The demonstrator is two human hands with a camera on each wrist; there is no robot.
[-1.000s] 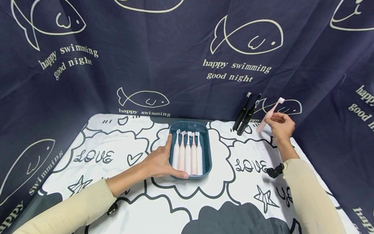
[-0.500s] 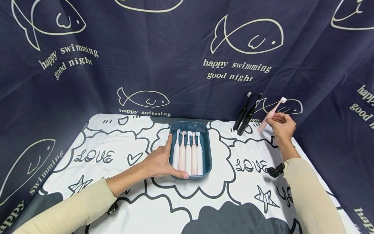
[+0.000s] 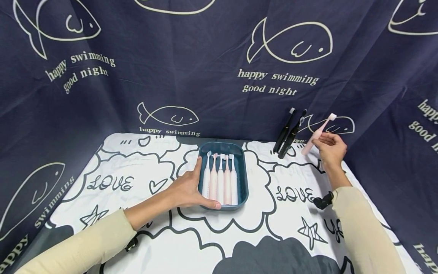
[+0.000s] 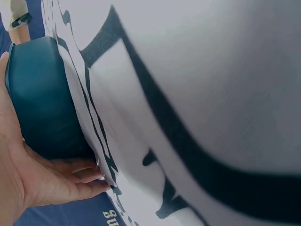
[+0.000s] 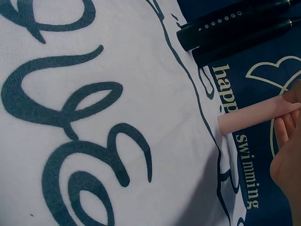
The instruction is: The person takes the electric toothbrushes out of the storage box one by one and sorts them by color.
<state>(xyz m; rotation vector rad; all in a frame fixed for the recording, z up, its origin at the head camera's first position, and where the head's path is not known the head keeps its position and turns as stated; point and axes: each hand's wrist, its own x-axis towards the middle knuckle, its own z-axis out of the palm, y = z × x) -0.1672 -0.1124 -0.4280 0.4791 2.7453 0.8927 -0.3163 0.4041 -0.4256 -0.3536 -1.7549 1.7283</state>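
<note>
In the head view my left hand [image 3: 186,190] rests against the left and near sides of a dark blue tray [image 3: 244,182]. Its fingers and thumb are spread nearly straight around the corner. Several white and pink electric toothbrushes [image 3: 220,184] lie side by side in the tray, heads away from me. At the back right, my right hand [image 3: 332,148] pinches a pink electric toothbrush [image 3: 315,135] by its handle, head up and tilted right. The right wrist view shows the lower end of this pink handle [image 5: 249,115]; its head is out of that view.
Black electric toothbrushes [image 3: 287,139] lean against the dark fish-print curtain [image 3: 205,76] at the table's back edge, left of the right hand. A white cloth [image 3: 137,205] with black drawings covers the table. More curtain stands along the right side.
My right hand and the pink electric toothbrush have shifted very slightly right, the brush tilting a bit more. My left hand and the tray look still.
</note>
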